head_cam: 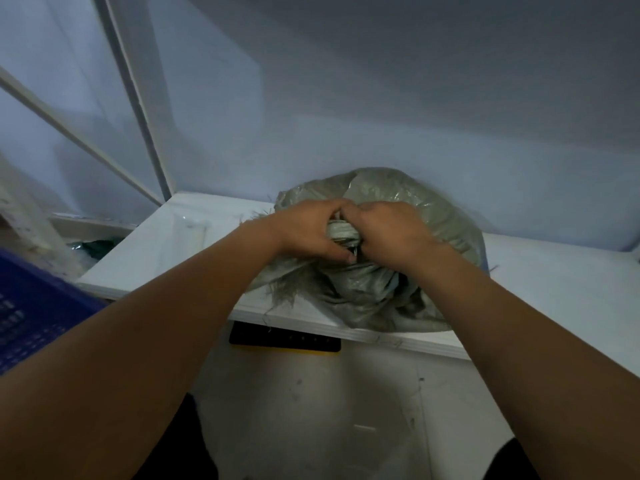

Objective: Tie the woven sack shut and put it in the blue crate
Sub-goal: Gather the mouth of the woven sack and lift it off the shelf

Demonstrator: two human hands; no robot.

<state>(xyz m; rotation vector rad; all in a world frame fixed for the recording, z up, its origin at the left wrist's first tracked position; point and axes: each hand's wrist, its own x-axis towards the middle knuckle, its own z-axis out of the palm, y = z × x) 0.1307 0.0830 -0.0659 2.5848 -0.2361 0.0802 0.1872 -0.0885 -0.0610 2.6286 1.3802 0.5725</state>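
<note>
Grey-green woven plastic sack rests on white counter. Left hand and right hand both grip its bunched neck. Blue perforated plastic crate stands at left.

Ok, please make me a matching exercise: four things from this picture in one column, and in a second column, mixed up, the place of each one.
Things:
1. woven sack
2. blue crate
3. black and yellow object
4. two hands: left hand, right hand

Places:
A. at the left edge of the picture, lower than the white shelf
B. under the front edge of the shelf
C. lying on the shelf, against the wall
D. closed on the bunched neck of the sack

Pairs: 1-C, 2-A, 3-B, 4-D
</note>
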